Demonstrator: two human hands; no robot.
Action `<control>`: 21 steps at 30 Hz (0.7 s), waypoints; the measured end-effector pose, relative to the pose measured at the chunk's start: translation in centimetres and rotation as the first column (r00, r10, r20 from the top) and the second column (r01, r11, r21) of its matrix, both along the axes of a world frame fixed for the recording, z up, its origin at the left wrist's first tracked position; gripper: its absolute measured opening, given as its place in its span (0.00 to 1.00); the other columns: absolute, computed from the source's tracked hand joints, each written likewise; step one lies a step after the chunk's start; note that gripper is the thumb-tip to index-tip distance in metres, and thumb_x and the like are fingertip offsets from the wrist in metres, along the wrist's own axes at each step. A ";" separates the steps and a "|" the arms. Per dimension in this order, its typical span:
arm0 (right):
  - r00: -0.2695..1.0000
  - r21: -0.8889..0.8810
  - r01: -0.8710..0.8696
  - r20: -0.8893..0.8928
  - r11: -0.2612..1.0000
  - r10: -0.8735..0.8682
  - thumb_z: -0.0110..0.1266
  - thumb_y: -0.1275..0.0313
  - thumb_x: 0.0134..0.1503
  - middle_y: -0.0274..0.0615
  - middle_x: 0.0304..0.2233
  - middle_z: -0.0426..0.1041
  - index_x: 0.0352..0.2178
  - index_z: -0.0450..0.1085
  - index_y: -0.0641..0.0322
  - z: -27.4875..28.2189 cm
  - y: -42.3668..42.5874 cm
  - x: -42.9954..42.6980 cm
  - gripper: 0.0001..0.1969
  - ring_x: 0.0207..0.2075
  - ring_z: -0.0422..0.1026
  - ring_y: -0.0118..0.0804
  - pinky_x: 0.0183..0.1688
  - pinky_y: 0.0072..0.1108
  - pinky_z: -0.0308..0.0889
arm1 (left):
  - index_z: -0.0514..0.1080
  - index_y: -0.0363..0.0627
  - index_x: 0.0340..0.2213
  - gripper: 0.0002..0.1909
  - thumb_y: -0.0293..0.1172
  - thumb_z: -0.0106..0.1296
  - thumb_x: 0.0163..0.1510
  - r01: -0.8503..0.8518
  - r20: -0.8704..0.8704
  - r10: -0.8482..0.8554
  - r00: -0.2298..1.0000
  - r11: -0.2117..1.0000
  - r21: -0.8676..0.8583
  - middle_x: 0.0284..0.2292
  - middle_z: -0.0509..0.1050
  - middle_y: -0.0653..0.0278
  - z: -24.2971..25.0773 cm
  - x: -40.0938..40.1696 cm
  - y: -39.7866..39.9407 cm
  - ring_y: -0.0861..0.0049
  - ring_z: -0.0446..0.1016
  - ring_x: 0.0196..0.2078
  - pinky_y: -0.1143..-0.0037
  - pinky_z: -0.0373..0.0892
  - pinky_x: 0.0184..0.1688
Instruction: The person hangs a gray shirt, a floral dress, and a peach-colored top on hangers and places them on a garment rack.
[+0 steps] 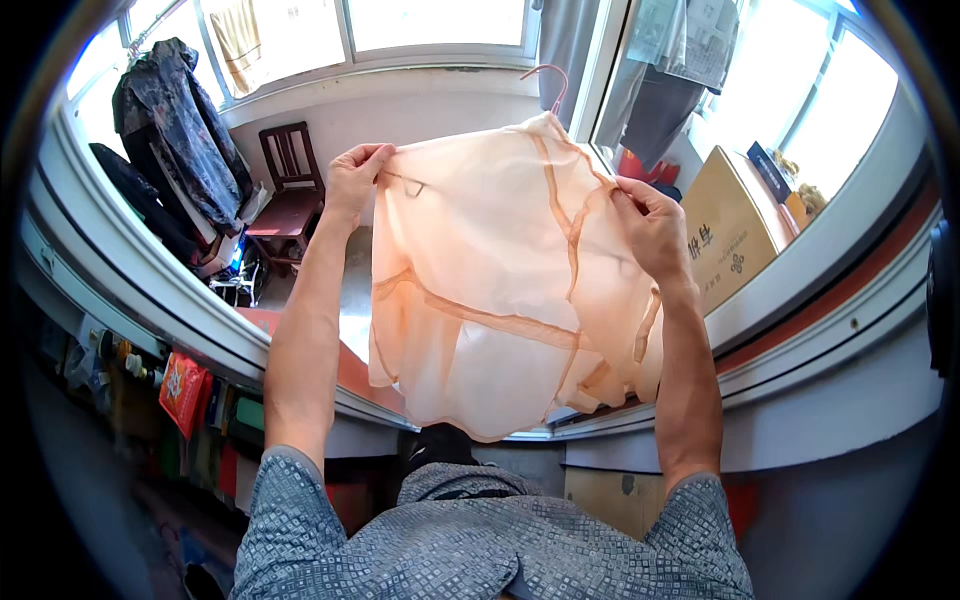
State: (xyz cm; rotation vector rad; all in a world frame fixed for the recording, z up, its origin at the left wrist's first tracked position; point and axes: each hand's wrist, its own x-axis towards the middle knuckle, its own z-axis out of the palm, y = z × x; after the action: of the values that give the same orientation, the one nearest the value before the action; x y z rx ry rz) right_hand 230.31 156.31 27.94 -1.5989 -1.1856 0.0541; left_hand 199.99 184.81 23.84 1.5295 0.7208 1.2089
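Observation:
A sheer, pale peach garment (480, 247) is spread out in the air between my two raised hands. My left hand (362, 176) pinches its upper left edge between thumb and fingers. At the upper right, my right hand (646, 217) grips the fabric beside a darker orange seam. A pink clothes hanger (561, 88) pokes out of the garment's top, its hook bare and holding on to nothing. Parts of the hanger's frame show faintly through the thin cloth. The lower hem hangs loose in front of my body.
Beyond the open window or door frame (795, 375) stand a dark wooden chair (289, 217) on the left and a large cardboard box (731, 225) on the right. Dark patterned clothing (180, 135) hangs at the far left. A red packet (182, 390) is among items at lower left.

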 end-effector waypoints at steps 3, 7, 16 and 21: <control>0.998 0.040 -0.045 0.040 0.998 0.044 0.58 0.72 0.59 0.36 0.26 0.77 0.43 0.77 0.65 -0.5 4.7 1.3 0.12 0.27 0.69 0.20 0.32 0.16 0.66 | 0.79 0.38 0.34 0.10 0.33 0.60 0.57 -0.130 -0.054 0.137 0.989 0.983 0.127 0.27 0.77 0.73 -0.8 1.2 3.7 0.90 0.70 0.28 0.84 0.67 0.30; 0.992 0.010 -0.080 0.101 0.997 0.078 0.58 0.73 0.59 0.38 0.26 0.78 0.42 0.77 0.65 0.2 12.3 1.7 0.11 0.27 0.71 0.21 0.33 0.17 0.67 | 0.78 0.38 0.35 0.10 0.34 0.59 0.58 -0.153 0.011 0.153 0.988 0.969 0.195 0.27 0.77 0.72 -2.1 2.2 10.5 0.90 0.71 0.28 0.85 0.68 0.31; 0.940 -0.094 -0.331 0.057 0.939 0.337 0.55 0.76 0.61 0.38 0.31 0.79 0.42 0.77 0.67 -0.8 33.4 6.5 0.10 0.31 0.72 0.23 0.36 0.16 0.68 | 0.74 0.38 0.47 0.16 0.35 0.55 0.62 0.340 -0.194 -0.334 0.922 0.940 -0.002 0.37 0.79 0.67 -0.4 1.5 25.4 0.88 0.75 0.36 0.83 0.72 0.39; 0.868 -0.082 -0.493 -0.108 0.866 0.484 0.53 0.77 0.62 0.35 0.33 0.78 0.44 0.76 0.68 -2.5 44.1 6.2 0.10 0.34 0.72 0.21 0.38 0.15 0.68 | 0.79 0.35 0.37 0.13 0.35 0.57 0.60 0.381 -0.425 -0.417 0.803 0.908 -0.171 0.29 0.78 0.75 2.3 1.1 31.9 0.92 0.72 0.31 0.85 0.71 0.35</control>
State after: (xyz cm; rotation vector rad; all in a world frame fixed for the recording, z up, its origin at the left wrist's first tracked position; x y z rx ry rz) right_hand 236.46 200.40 25.40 -1.3324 -1.5175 0.5178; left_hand 201.09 216.70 26.09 1.8099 0.6831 0.4981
